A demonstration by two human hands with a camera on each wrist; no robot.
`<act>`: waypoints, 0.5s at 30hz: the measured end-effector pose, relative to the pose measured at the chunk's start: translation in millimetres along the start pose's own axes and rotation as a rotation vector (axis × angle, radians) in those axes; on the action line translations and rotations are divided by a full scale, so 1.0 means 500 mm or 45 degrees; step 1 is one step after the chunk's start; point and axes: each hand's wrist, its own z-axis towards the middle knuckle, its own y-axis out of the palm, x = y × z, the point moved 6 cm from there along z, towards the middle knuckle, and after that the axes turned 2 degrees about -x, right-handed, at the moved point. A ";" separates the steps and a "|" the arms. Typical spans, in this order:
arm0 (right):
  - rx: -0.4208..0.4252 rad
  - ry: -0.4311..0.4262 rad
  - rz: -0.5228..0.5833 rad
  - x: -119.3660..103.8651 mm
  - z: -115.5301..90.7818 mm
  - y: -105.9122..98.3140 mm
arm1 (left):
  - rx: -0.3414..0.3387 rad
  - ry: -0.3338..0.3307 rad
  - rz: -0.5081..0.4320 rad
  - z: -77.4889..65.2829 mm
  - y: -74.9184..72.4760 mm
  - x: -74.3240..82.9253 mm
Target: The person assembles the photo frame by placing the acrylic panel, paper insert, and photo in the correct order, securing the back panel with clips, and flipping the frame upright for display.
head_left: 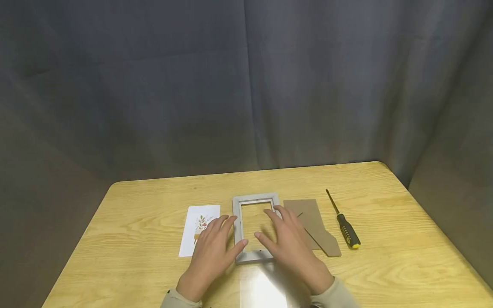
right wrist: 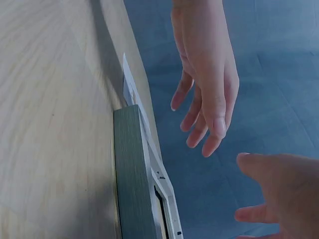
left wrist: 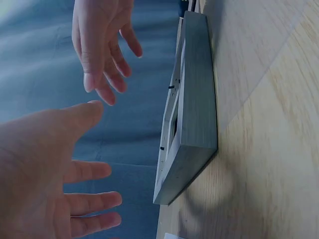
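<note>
- A screwdriver (head_left: 348,231) lies on the right side of the tabletop (head_left: 408,252), its dark shaft pointing toward the far edge, its black handle ending in yellow.
- The tabletop is pale yellow, wood-grained, with rounded far corners.
- Dark grey curtain (head_left: 173,107) hangs behind, a vertical seam near its middle.

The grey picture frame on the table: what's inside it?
Through the opening of the picture frame, only the wooden table shows. Part of the opening's right side is hidden behind the right grip, and the table directly beneath the frame's edges is covered.
</note>
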 end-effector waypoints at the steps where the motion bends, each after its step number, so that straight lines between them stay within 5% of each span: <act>1: 0.001 -0.006 0.004 -0.001 0.000 -0.003 | -0.003 0.004 -0.003 0.001 -0.001 0.002; 15: -0.077 -0.093 0.050 -0.001 -0.019 -0.014 | 0.003 -0.023 -0.049 0.004 -0.015 0.008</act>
